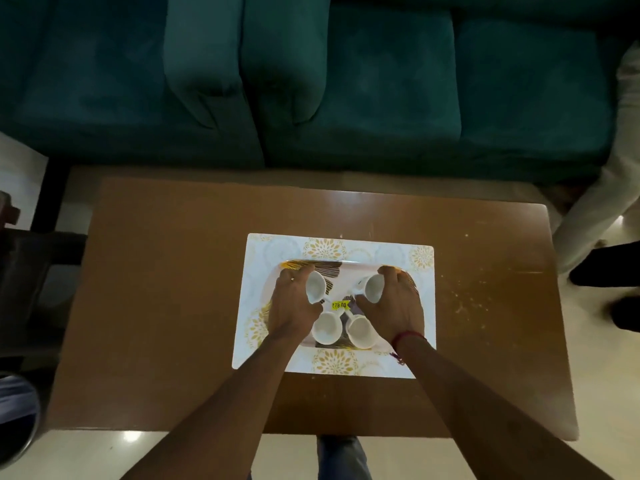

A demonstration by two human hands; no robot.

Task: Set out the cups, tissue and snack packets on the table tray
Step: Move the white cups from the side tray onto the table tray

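A patterned tray [332,265] with gold and dark streaks rests on a white placemat [374,249] with gold flowers. Two white cups stand upright at the tray's near side: one at the left [327,328], one at the right [362,331]. My left hand [294,303] grips a third white cup [315,285], tilted with its mouth facing me. My right hand [393,303] grips a fourth white cup [373,287], also tilted. A yellow price sticker [341,305] shows between the hands. No tissue or snack packets are in view.
The placemat lies on a brown wooden table [173,289]. A teal sofa [381,98] stands behind it. A person's light trousers and dark shoes [602,216] are at the right. A round metal object [17,417] sits at the lower left.
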